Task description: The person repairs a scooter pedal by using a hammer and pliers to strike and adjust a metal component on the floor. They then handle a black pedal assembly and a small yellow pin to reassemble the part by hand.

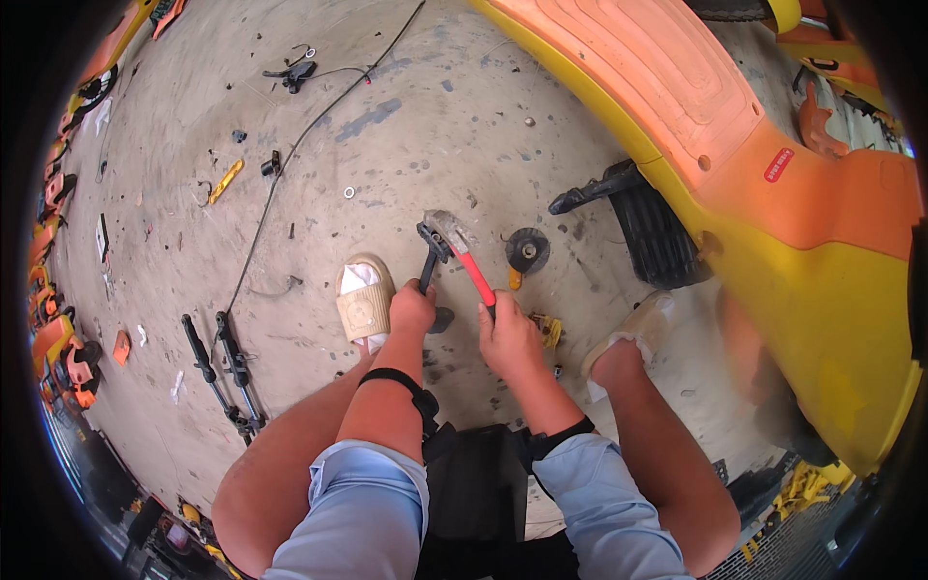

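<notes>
My left hand [412, 311] is closed around the lower shaft of a black part [434, 249], which has a broader, knobbly upper end. My right hand [512, 340] grips a hammer [471, 268] by its red and black handle. The hammer's worn grey head lies at or against the upper end of the black part; exact contact is hard to tell. Both hands are held low between my knees, above the concrete floor. Just right of the hammer, a dark round disc [528, 249] with a metal centre lies on the ground, a small yellow piece at its edge.
A large orange and yellow plastic body [812, 242] fills the right side, with a black ribbed pedal-like part [660, 235] beside it. Two black fork-like tubes [232, 360] lie at left. A long cable [289, 159] crosses the stained floor [406, 155]. Orange parts line the far left.
</notes>
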The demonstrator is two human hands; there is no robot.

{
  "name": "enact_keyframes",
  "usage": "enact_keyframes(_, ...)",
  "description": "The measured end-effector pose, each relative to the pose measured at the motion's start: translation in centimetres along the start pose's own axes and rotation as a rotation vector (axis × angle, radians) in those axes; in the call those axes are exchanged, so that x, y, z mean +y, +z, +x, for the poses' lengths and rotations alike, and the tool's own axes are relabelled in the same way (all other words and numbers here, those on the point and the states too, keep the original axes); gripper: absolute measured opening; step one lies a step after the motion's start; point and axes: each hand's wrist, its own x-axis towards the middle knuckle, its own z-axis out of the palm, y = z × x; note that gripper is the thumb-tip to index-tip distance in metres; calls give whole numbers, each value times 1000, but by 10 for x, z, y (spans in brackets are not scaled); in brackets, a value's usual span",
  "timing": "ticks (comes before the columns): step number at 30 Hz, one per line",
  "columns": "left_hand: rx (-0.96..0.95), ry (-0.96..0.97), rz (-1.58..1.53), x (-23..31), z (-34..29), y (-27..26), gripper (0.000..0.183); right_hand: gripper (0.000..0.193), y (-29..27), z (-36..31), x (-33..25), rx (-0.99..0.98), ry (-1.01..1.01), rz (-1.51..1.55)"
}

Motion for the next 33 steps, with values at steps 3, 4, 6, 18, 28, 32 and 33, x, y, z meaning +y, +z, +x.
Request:
enact_keyframes(3, 16, 6, -13, 0, 1, 3, 37, 24, -7, 7, -11, -156, 132, -103)
enact_keyframes(4, 7, 1, -12, 1, 2, 5, 36, 22, -10, 10, -14, -201, 198, -137)
enact_keyframes(6, 3, -3, -16, 4, 2, 1, 36, 23, -14, 12, -12, -181, 189, -154)
enact_keyframes(18, -78, -75, 41, 6, 0, -3, 34, 28, -120, 18, -124, 446, -130, 513)
enact_keyframes(28, -151, -103, 98, 30, -10, -15, 29, 25, -77, 45, -71, 47, 46, 42)
enact_keyframes(32, -137, -81, 84, 21, -5, -15, 27, 19, -142, 48, -117, 253, -149, 302)
enact_keyframes(33, -120, -89, 75, 14, -5, -12, 26, 17, -154, 44, -133, 247, -118, 475)
